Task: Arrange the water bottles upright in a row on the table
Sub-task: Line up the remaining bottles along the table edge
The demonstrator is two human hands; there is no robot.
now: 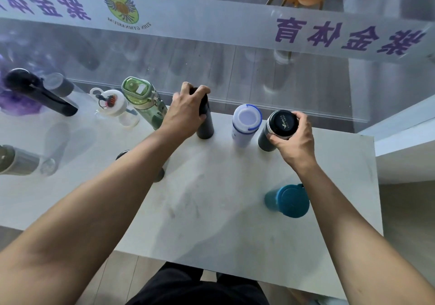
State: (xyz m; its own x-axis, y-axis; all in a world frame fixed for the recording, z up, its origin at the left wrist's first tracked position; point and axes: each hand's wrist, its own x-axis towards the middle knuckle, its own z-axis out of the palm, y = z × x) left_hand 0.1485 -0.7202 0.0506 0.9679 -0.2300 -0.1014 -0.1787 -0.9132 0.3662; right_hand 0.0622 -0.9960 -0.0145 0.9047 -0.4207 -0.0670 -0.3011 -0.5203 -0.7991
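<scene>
Forearms reach out low over the white surface (211, 210) from its near edge, both going to the row forming along the far edge. Going from the left: a black bottle (40, 92) and a grey one (60, 84) stand near the far left corner, then a clear bottle with a white lid (115, 107) and a green-lidded bottle (143, 100), all upright as far as the steep view lets me judge. Nearer the left edge a steel bottle (18, 161) sits apart from the line, and another dark bottle (160, 173) is mostly hidden under the left forearm, so I cannot tell how it stands.

Next along, the left hand (186, 111) is curled over the top of a slim dark flask (204, 121), fingers wrapped round its cap, probably to set it square in the line. Beside it a white bottle with a blue ring (246, 125) stands free. At the row's right end the right hand (294, 137) pinches the rim of a black-capped flask (275, 128) between thumb and fingers, likely nudging it into place. A teal bottle (289, 200) waits upright near the right edge, well short of the row, so it looks due next.
</scene>
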